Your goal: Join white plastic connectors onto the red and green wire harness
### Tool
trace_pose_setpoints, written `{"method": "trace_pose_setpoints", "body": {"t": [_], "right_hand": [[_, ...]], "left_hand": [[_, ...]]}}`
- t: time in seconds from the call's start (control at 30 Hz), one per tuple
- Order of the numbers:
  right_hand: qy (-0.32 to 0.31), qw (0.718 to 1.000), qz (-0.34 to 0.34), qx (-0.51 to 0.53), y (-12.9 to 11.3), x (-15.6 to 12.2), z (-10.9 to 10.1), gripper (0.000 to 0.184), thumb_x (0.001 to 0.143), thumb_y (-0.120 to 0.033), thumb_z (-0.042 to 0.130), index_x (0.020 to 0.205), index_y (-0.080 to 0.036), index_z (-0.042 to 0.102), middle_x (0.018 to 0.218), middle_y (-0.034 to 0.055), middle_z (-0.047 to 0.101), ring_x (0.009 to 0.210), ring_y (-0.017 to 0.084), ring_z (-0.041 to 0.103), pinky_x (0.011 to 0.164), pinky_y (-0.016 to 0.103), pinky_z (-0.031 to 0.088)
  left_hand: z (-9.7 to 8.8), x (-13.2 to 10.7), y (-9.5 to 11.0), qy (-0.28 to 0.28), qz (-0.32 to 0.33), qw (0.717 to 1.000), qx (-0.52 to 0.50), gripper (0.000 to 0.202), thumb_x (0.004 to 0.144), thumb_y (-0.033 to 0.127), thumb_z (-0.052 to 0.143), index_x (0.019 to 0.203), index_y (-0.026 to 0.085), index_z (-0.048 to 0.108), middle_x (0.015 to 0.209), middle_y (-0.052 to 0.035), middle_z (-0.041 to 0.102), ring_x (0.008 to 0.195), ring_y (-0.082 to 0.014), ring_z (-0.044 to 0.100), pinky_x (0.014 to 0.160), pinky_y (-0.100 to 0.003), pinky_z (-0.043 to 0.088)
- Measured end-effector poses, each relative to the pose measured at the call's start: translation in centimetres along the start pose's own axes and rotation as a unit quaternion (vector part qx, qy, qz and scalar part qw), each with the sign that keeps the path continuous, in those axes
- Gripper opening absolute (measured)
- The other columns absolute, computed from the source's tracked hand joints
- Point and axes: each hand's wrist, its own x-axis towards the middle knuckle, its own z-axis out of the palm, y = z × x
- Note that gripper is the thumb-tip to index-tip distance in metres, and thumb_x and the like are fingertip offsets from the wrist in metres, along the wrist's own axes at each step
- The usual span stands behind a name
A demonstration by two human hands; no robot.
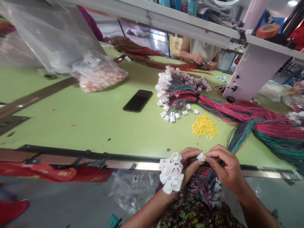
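Near the table's front edge, my left hand (190,164) is closed on a small white connector (200,156) between thumb and finger. A cluster of larger white connectors (173,172) sticks out on the left side of that hand. Against the small connector my right hand (225,164) pinches a tiny yellow piece (205,157). Below both hands, red and green wires (203,188) hang over my lap with more white connectors at their ends. Just beyond, a pile of yellow pieces (205,126) lies on the green table (95,120).
A big bundle of red, green and dark wires (237,110) with white connector ends crosses the right side. A black phone (138,100) lies mid-table. Bags of orange-and-white parts (102,77) stand left. Across the table, another person (201,52) works under a shelf (190,23).
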Motion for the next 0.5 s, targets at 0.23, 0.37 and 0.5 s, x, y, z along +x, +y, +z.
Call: {"method": "trace_pose_setpoints", "body": {"t": [0.23, 0.37, 0.5], "right_hand": [[-0.007, 0.999, 0.026, 0.029, 0.1, 0.2, -0.1, 0.009, 0.095, -0.017, 0.067, 0.097, -0.021, 0.074, 0.085, 0.0020, 0.068, 0.075, 0.013, 0.063, 0.065, 0.023, 0.051], [-0.009, 0.989, 0.112, 0.100, 0.8, 0.0, 0.1, 0.007, 0.092, -0.027, 0.072, 0.092, -0.020, 0.075, 0.085, 0.0021, 0.068, 0.076, 0.014, 0.065, 0.066, 0.023, 0.053], [-0.012, 0.964, 0.191, 0.184, 1.1, -0.1, 0.5, 0.020, 0.089, -0.040, 0.075, 0.090, -0.020, 0.074, 0.080, 0.0016, 0.069, 0.070, 0.013, 0.064, 0.065, 0.024, 0.054]], "left_hand": [[-0.3, 0.1, 0.6, -0.001, 0.047, 0.999, 0.017, 0.027, 0.084, 0.017, 0.079, 0.108, 0.030, 0.077, 0.095, -0.0025, 0.079, 0.087, -0.0194, 0.076, 0.079, -0.035, 0.063], [-0.2, 0.1, 0.6, 0.000, 0.025, 1.000, 0.016, 0.026, 0.084, 0.017, 0.079, 0.106, 0.030, 0.078, 0.094, -0.0031, 0.080, 0.084, -0.0200, 0.076, 0.077, -0.036, 0.063], [0.2, -0.3, -0.5, 0.019, 0.033, 0.999, 0.012, 0.022, 0.084, 0.024, 0.079, 0.105, 0.032, 0.078, 0.094, -0.0041, 0.081, 0.083, -0.0214, 0.075, 0.077, -0.038, 0.062]]}}
